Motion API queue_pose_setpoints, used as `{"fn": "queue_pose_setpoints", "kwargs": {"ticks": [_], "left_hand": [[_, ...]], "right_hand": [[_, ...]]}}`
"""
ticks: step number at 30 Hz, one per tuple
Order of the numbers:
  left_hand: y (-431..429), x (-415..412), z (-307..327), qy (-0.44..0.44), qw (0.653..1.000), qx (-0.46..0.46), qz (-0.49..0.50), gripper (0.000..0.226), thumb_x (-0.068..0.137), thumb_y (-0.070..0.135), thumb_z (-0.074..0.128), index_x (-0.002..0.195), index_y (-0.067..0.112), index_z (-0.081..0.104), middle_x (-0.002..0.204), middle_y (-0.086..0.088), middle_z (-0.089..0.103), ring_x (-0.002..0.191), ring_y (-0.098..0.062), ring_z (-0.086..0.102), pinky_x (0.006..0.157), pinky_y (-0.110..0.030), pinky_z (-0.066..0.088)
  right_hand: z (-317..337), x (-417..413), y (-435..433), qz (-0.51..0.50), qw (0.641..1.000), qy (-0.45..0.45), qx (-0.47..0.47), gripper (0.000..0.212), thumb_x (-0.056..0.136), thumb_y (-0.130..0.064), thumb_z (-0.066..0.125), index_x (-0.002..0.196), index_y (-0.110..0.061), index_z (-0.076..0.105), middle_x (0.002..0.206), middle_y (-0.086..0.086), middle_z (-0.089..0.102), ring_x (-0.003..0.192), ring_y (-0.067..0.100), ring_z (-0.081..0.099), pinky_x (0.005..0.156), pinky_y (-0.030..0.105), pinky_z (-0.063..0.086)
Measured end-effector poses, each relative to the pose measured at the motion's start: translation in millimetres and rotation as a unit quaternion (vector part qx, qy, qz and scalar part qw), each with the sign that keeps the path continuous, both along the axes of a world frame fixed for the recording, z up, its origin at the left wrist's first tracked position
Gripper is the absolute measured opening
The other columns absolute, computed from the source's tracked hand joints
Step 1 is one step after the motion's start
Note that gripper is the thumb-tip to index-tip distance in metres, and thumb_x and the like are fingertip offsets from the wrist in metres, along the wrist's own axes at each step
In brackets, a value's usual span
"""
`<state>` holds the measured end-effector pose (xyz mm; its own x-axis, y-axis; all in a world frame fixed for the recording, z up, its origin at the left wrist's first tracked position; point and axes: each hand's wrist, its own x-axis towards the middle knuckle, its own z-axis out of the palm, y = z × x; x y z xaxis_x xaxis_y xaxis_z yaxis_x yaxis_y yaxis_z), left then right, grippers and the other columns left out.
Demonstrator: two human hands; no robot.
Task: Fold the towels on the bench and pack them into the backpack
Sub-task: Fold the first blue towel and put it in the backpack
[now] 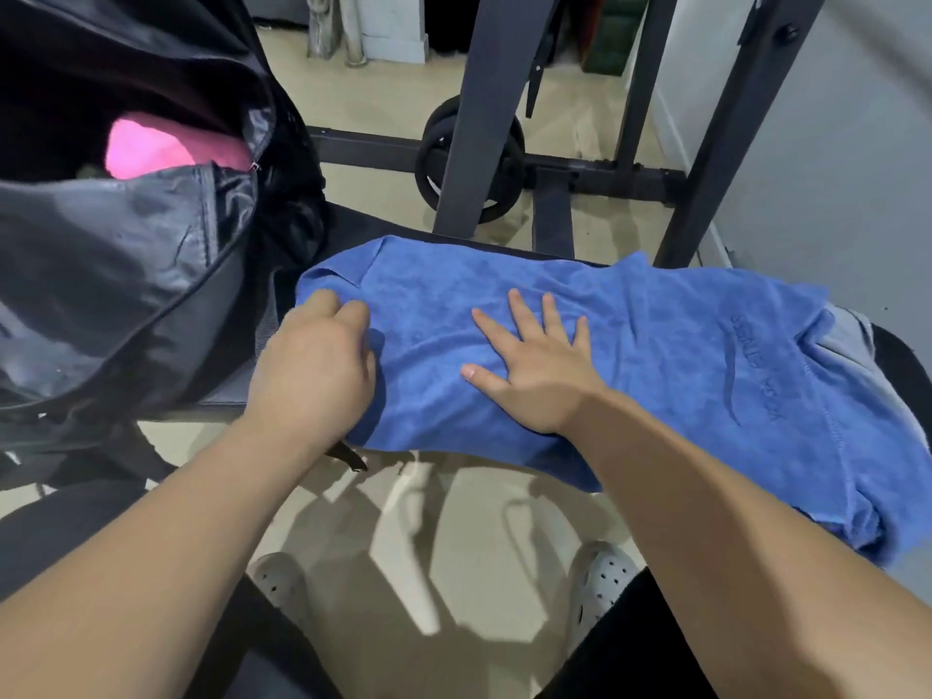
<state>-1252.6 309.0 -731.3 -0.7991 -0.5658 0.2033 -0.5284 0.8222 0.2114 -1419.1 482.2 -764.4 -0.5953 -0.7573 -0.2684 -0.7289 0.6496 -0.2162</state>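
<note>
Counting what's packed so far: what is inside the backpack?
A pink towel shows through the backpack's open top. The rest of the inside is dark and covered by the front flap, so anything else in there cannot be seen.

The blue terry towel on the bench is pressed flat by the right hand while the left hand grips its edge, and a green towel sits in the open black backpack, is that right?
Nearly: the head view shows a pink towel, not green, in the open black backpack. The right hand presses the blue terry towel flat, and the left hand grips its edge.
</note>
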Motion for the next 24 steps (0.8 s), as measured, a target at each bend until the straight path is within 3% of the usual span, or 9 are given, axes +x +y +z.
{"fn": "queue_pose_setpoints", "kwargs": {"ticks": [3,8,11,16,18,19,21,22,24], "left_hand": [[-2.1,7.3,7.5,-0.103,0.993,-0.024,0.058,0.014,0.094,0.018,0.056,0.085,0.008,0.050,0.068,-0.003,0.035,0.057,-0.027,0.037,0.051,-0.033,0.024],[-0.8,11.4,13.1,-0.177,0.976,-0.035,0.123,0.039,0.092,0.047,0.057,0.071,0.016,0.050,0.068,-0.002,0.048,0.054,-0.018,0.041,0.048,-0.027,0.028],[2.9,6.5,10.4,-0.174,0.978,-0.028,0.115,0.040,0.093,0.043,0.057,0.068,0.015,0.046,0.068,-0.002,0.045,0.055,-0.019,0.041,0.050,-0.028,0.029],[11.2,-6.3,-6.2,-0.059,0.998,-0.004,0.013,0.009,0.089,0.019,0.058,0.088,0.012,0.053,0.080,-0.004,0.048,0.079,-0.034,0.053,0.061,-0.039,0.039],[18.3,-11.2,-14.3,0.007,0.998,0.034,-0.046,0.019,0.082,0.010,0.062,0.101,0.013,0.062,0.090,-0.006,0.059,0.090,-0.037,0.057,0.071,-0.044,0.049],[24.1,-13.2,-15.4,0.049,0.993,0.079,-0.078,0.028,0.081,0.006,0.063,0.107,0.015,0.064,0.097,-0.005,0.064,0.094,-0.033,0.059,0.078,-0.042,0.051],[37.0,-16.9,-11.6,0.133,0.966,0.196,-0.104,0.029,0.082,0.001,0.065,0.105,0.018,0.064,0.102,0.003,0.068,0.096,-0.016,0.062,0.085,-0.025,0.048],[43.0,-18.4,-7.7,0.156,0.950,0.253,-0.096,0.026,0.083,0.002,0.064,0.099,0.022,0.062,0.099,0.007,0.069,0.090,-0.009,0.062,0.080,-0.018,0.045],[50.3,-21.8,-2.8,0.190,0.912,0.358,-0.061,0.026,0.086,0.002,0.062,0.090,0.027,0.056,0.095,0.008,0.069,0.075,-0.004,0.058,0.071,-0.018,0.043]], "right_hand": [[3.4,-4.9,-0.5,0.001,1.000,0.003,-0.001,0.071,0.093,-0.078,0.025,0.155,-0.054,0.001,0.168,-0.008,-0.017,0.153,0.030,-0.023,0.119,0.063,-0.012],[3.1,-3.5,3.0,0.001,1.000,0.015,-0.010,0.072,0.094,-0.077,0.027,0.157,-0.051,0.005,0.169,-0.009,-0.014,0.154,0.028,-0.020,0.120,0.062,-0.011],[6.5,0.7,4.9,-0.006,0.998,-0.005,-0.057,0.068,0.097,-0.069,0.034,0.158,-0.045,0.017,0.170,-0.006,-0.004,0.155,0.023,-0.015,0.122,0.059,-0.009],[20.7,12.9,-1.0,0.016,0.983,-0.059,-0.173,0.052,0.103,-0.054,0.039,0.153,-0.040,0.035,0.167,-0.007,0.020,0.156,0.016,-0.001,0.124,0.051,0.000],[23.3,15.5,-3.0,0.029,0.979,-0.055,-0.192,0.049,0.104,-0.051,0.037,0.152,-0.040,0.037,0.165,-0.007,0.026,0.155,0.017,0.004,0.124,0.050,0.003],[24.3,15.8,-3.9,0.030,0.977,-0.056,-0.201,0.048,0.105,-0.051,0.037,0.152,-0.040,0.037,0.163,-0.008,0.029,0.155,0.018,0.008,0.123,0.049,0.006],[25.1,14.0,-6.0,0.027,0.971,-0.069,-0.227,0.049,0.104,-0.052,0.035,0.151,-0.041,0.038,0.157,-0.011,0.039,0.151,0.019,0.020,0.122,0.048,0.013],[25.5,12.2,-6.4,0.025,0.968,-0.081,-0.238,0.049,0.103,-0.052,0.034,0.150,-0.042,0.039,0.153,-0.014,0.044,0.147,0.018,0.026,0.120,0.047,0.016],[25.6,7.0,-5.5,0.034,0.970,-0.094,-0.223,0.048,0.102,-0.053,0.035,0.149,-0.046,0.040,0.146,-0.015,0.050,0.140,0.015,0.033,0.118,0.043,0.019]]}}
